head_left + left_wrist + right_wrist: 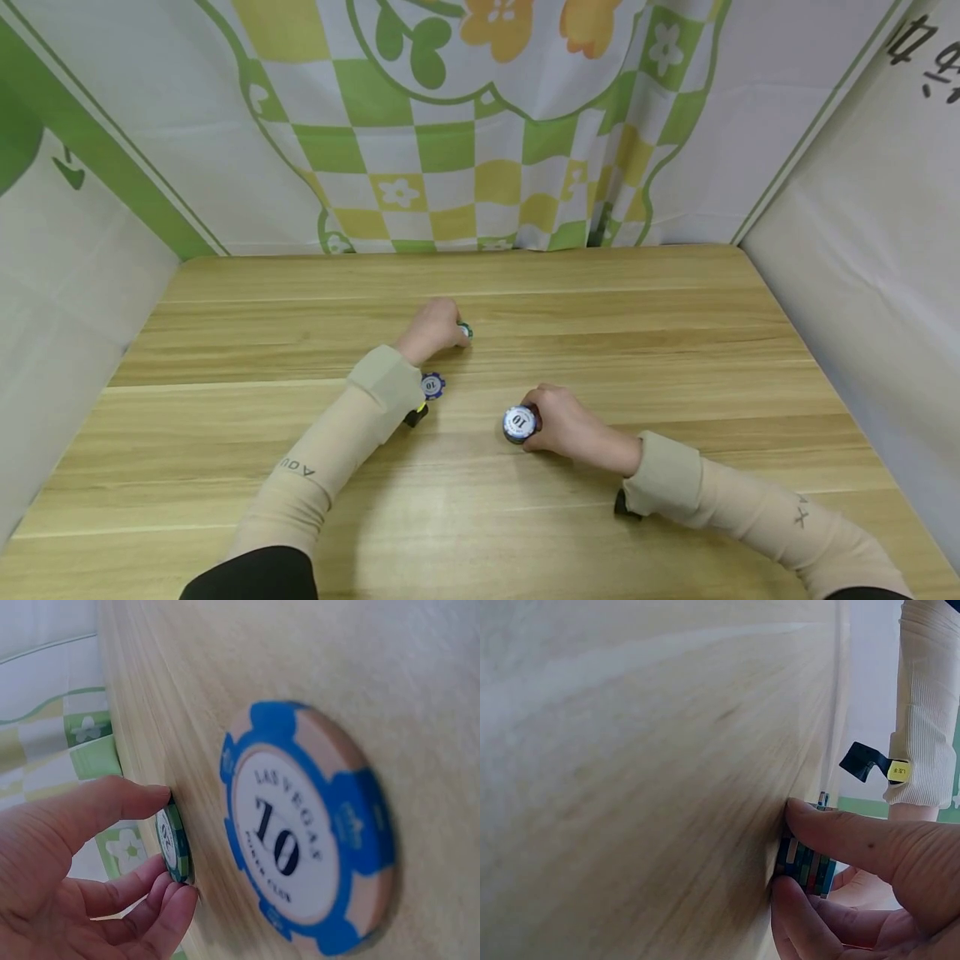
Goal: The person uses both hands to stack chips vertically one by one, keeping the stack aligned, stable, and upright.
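My left hand [435, 323] reaches toward the far part of the table and pinches a green-edged poker chip [173, 841] between thumb and fingertips, with the chip lying close against the wood. Nearer me, beside the left cuff, lies a blue poker chip [432, 386] marked 10; it fills much of the left wrist view. Right of it, my right hand [566, 423] grips a short stack of poker chips [520, 423] by its sides. A chip marked 10 tops that stack, and edges of several colours show in the right wrist view. The stack stands at the tabletop.
The wood-grain table [675, 333] spreads around both hands. A green and yellow checked curtain [450, 167] hangs along its far edge, and pale cloth walls [862, 208] rise at both sides. Black camera mounts hang under both cuffs.
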Available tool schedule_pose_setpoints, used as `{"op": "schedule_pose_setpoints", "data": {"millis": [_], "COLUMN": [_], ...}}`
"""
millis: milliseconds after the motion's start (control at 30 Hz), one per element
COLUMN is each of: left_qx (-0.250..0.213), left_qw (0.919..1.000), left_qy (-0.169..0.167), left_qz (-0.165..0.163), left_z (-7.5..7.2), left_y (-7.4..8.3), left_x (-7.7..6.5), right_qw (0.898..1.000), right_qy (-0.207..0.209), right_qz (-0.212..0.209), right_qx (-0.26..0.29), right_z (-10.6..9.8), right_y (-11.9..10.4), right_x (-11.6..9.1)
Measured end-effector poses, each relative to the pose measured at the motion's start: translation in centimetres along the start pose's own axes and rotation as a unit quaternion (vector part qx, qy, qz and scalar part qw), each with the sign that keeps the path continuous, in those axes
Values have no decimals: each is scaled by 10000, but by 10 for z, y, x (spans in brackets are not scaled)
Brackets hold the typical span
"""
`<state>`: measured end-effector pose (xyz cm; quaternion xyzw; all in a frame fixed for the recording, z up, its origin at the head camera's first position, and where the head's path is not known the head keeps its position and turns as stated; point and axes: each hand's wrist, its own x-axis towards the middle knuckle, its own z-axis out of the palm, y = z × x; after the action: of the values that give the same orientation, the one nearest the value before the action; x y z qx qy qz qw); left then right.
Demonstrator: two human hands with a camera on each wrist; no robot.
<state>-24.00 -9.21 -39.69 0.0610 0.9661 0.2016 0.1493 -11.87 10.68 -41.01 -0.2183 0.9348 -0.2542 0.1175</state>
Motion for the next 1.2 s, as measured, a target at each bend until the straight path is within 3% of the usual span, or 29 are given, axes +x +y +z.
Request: {"op": "schedule_pose_setpoints", "data": {"millis": [367,667,933,1200], "left_qx": [-78,-468,-338,-712], "left_qw": [9999,9987,9989,9969], "left_qy": [87,159,282,203], "left_qz": [22,90,189,273], "left_z": [1,3,3,-3], "left_y": [2,-2,-3,0], "left_x": [-2,1,4,-1], "right_qw": [10000,10000,9999,10000], "right_qy": [-29,-18,-6,-19], "right_qz": [46,63,106,82], "right_qx": [37,23,11,37], "right_z": [-1,0,1,0], "right_y": [-1,-1,-2,-1], "right_x": [0,0,0,0]}}
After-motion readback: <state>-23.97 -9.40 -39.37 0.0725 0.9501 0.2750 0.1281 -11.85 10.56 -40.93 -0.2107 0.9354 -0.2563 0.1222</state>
